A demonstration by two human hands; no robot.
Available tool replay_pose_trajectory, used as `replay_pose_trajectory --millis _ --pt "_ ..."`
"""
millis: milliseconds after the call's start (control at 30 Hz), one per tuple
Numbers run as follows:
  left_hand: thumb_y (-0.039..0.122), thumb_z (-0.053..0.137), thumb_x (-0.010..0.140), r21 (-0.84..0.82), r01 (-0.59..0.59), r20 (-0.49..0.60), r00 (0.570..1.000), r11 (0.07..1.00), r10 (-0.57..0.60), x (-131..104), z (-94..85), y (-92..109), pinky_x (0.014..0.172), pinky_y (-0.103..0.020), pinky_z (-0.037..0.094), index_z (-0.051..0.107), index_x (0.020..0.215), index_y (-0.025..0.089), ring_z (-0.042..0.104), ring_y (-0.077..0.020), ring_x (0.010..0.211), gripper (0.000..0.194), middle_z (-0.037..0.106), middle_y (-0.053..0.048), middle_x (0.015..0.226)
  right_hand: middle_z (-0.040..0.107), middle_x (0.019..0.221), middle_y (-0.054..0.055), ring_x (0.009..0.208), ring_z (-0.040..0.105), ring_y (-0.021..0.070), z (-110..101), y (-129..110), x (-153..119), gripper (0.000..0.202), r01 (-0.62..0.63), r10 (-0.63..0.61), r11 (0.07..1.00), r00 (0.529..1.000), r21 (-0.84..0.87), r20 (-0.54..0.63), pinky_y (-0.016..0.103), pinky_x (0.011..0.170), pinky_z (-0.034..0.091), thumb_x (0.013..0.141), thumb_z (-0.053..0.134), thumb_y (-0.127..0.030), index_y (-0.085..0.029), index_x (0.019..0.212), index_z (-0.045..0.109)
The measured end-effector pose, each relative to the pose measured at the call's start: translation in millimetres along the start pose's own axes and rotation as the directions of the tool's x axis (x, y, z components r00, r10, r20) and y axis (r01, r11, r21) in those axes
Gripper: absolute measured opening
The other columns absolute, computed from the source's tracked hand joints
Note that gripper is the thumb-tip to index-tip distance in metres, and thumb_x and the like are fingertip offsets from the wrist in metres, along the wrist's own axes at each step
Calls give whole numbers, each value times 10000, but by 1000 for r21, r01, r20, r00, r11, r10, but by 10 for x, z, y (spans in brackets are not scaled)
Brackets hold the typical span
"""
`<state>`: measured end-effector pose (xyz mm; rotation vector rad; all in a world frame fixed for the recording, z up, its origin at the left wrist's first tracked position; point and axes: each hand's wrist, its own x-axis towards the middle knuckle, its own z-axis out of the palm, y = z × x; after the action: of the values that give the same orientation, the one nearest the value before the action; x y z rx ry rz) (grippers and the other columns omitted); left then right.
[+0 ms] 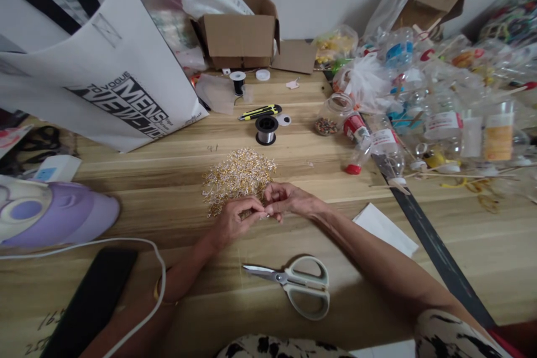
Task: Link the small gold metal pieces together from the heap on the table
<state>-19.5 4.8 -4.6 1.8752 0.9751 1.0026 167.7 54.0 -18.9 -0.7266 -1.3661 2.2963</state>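
A loose pile of small gold and silver metal clasps (pixel 237 173) lies on the wooden table (pixel 184 179). At its near right edge my left hand (pixel 241 217) and my right hand (pixel 287 200) meet, thumbs and forefingers pinched together. Whatever sits between the fingertips is too small to make out. Closer to me, a pair of scissors (pixel 289 282) with cream handles rests with its tips toward the left. Beyond the pile stands a spool of thin clear or silver line (pixel 265 131).
A yellow-black utility knife (pixel 260 112) and a black spool (pixel 238 84) lie farther back. Plastic bottles (pixel 386 140) crowd the right; a bead jar (pixel 329 123) stands there. A white bag (pixel 126 78), a purple iron-like device (pixel 79 212) and its white cable (pixel 155 246) occupy the left.
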Motion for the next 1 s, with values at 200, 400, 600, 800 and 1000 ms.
replay_pose_trajectory --millis 200,400,600,800,1000 --pt "245 618 803 -74 53 72 996 996 -48 -5 -22 19 639 -247 455 645 714 139 594 -134 655 140 652 -52 702 595 607 -47 499 569 54 -14 -4 -6 277 8 -7 1000 999 -28 52 168 496 489 688 746 -246 -139 762 502" --pt "242 598 807 -165 161 83 985 973 -149 -15 -67 -26 658 -257 441 631 731 133 583 -142 685 137 640 -52 726 609 643 -22 559 599 75 47 -14 -20 251 48 -45 996 998 -74 45 183 517 515 756 690 -329 -127 844 569" --pt "260 598 788 -174 240 10 970 955 -242 -8 -68 -12 615 -236 412 618 689 135 535 -128 640 161 599 -24 677 589 634 -23 549 566 68 120 -52 -26 254 129 -133 985 990 -115 -33 188 528 506 728 714 -327 -116 800 592" --pt "255 591 793 -115 234 -50 969 966 -240 -28 -57 -39 600 -224 395 610 688 145 512 -117 621 154 573 -2 646 578 646 -12 572 541 74 144 -39 -27 234 174 -204 955 973 -239 -107 203 571 481 766 674 -333 -117 825 608" --pt "239 582 793 -4 200 -99 975 980 -200 -23 -39 -7 596 -229 397 596 659 149 510 -119 613 162 571 -3 628 541 639 -15 572 498 83 185 -41 -44 232 198 -275 898 950 -393 -149 208 558 421 796 629 -357 -127 807 600"
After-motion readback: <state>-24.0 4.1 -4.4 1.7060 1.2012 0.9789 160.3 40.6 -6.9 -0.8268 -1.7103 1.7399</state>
